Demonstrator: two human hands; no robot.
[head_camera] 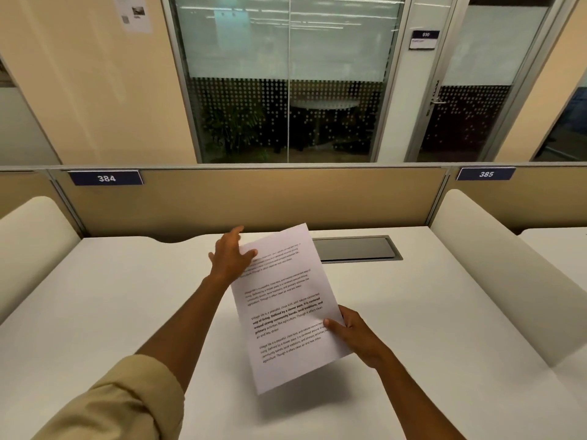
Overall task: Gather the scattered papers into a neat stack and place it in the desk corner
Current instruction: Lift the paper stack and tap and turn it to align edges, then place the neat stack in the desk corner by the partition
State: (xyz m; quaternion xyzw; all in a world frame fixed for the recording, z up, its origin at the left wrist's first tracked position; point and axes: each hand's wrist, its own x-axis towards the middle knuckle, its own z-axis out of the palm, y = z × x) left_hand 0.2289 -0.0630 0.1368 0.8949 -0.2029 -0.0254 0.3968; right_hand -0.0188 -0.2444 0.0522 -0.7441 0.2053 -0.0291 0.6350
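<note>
White printed papers [287,309] hang tilted above the middle of the white desk [111,312], casting a shadow below. My right hand [352,335] pinches their lower right edge, thumb on top. My left hand [230,255] is at the upper left corner, thumb on the top sheet and fingers spread past the edge. How many sheets lie in the bundle cannot be told. No other loose papers show on the desk.
A grey cable hatch [355,249] is set into the desk at the back right. Rounded white side dividers [495,265] flank the desk, and a tan partition [254,198] labelled 384 closes the back. A glass wall stands beyond.
</note>
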